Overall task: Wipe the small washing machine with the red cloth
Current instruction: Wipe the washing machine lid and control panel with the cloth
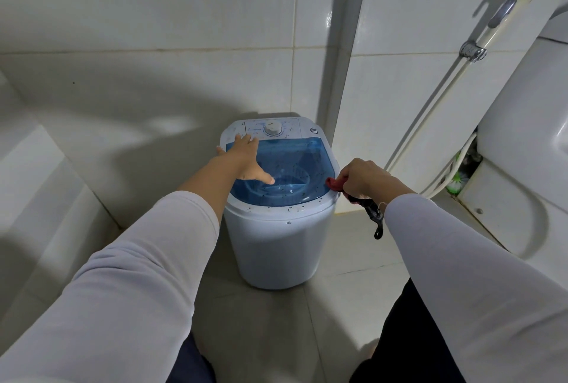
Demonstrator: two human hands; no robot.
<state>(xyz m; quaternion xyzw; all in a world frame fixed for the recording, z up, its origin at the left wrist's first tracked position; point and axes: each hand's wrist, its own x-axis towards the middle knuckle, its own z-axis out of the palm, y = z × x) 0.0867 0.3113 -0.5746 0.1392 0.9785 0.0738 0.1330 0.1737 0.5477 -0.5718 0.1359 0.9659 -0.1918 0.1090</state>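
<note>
Small washing machine stands on tiled floor in corner, approx between low ledge at left and toilet at right. Blue see-through lid shut, dark specks scattered over lid & white rim, so top surface clearly needs the wipe.

Left hand lies flat on lid w/ fingers spread, tips up by control panel near dial, thumb out over the blue. Open grip, holds nothing; prob. there to steady the light tub so it doesn't slide under wiping pressure.

Right hand fisted around red cloth, closed grip on it. Red wad pokes out at thumb side, touching or just beside lid's right edge; dark tail of cloth hangs below wrist, clear of machine. Bunched hold likely gives a firm pad for scrubbing.

Judging by specks everywhere, wipe at or near its start, beginning from right rim.
</note>
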